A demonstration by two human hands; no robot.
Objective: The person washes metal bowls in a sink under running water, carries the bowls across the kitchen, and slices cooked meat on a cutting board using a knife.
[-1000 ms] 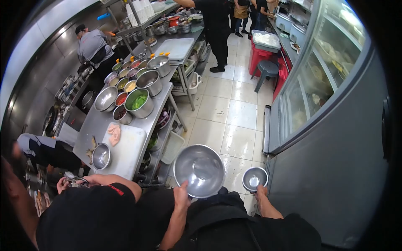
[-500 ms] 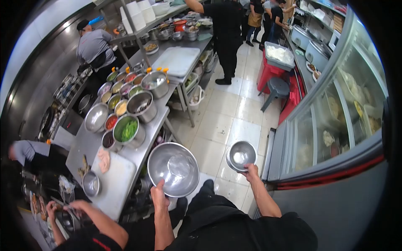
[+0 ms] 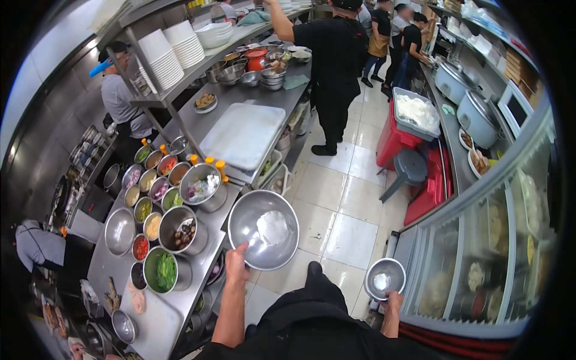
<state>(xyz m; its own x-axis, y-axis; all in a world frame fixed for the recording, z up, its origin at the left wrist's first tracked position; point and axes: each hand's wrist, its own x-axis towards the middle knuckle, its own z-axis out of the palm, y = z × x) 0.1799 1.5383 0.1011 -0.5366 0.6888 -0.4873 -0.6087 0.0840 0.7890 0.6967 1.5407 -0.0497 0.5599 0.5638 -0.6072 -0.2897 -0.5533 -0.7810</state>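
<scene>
My left hand (image 3: pixel 238 262) is closed on the rim of a large steel mixing bowl (image 3: pixel 243 231), thumb over the edge. A bright patch shows in its bottom; I cannot tell whether it is glare. My right hand (image 3: pixel 393 302) grips the rim of a smaller steel bowl (image 3: pixel 373 285), held low beside the glass-fronted fridge (image 3: pixel 461 264). Left of the large bowl, a steel counter (image 3: pixel 217 241) carries a pot of green leaves (image 3: pixel 162 270), a pot of mushroom-like pieces (image 3: pixel 180 231) and several small tubs of chopped ingredients.
A white cutting board (image 3: pixel 153 327) lies at the near counter end, another board (image 3: pixel 246 135) farther on. A person in black (image 3: pixel 336 72) stands in the tiled aisle (image 3: pixel 324 186). At right are a grey stool (image 3: pixel 408 168) and a red bin (image 3: pixel 390 141).
My view has moved forward along the aisle. Both bowls are still in my hands; the small one sits lower and farther right. The co-worker's hands at lower left have mostly left view.
</scene>
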